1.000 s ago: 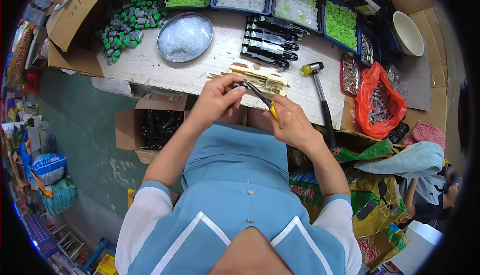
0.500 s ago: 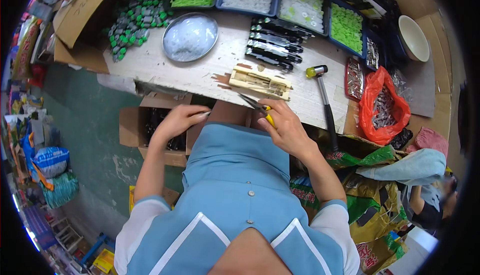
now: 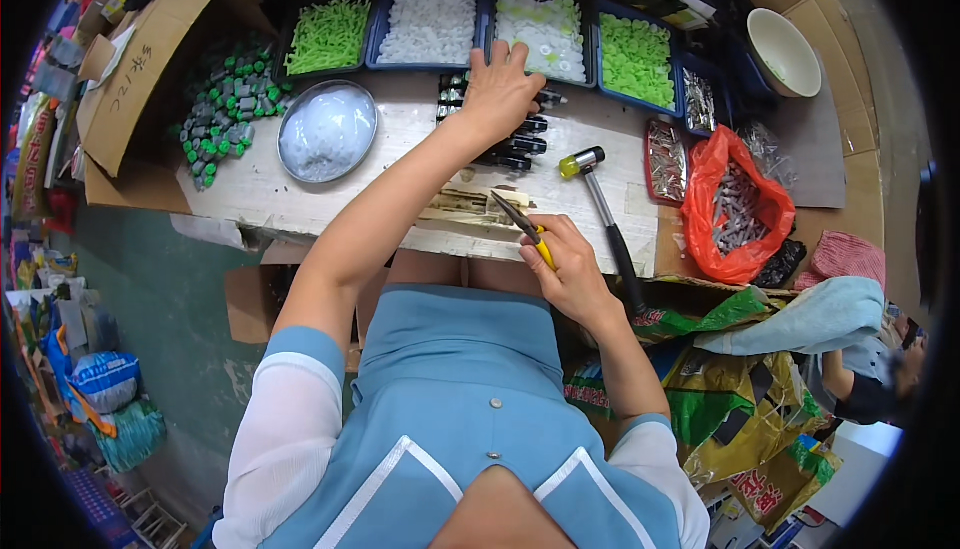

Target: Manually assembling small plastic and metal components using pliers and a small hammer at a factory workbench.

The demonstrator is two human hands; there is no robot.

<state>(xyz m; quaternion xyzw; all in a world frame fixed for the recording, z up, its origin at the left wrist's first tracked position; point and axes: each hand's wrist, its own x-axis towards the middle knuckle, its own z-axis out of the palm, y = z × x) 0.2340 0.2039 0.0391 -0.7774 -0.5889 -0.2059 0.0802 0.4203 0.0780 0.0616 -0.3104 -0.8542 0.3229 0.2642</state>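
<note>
Two hands: left (image 3: 497,92) spread on black parts (image 3: 515,144), right (image 3: 568,267) gripping pliers (image 3: 525,231) beside hammer (image 3: 605,219).

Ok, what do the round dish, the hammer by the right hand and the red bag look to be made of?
The round dish looks like metal: a thin, shiny grey rim around the white pieces. The hammer seems to have a yellow plastic or rubber head with a metal band and a dark handle; the handle's material is unclear. The red bag looks like thin plastic film, glossy and crumpled.
</note>
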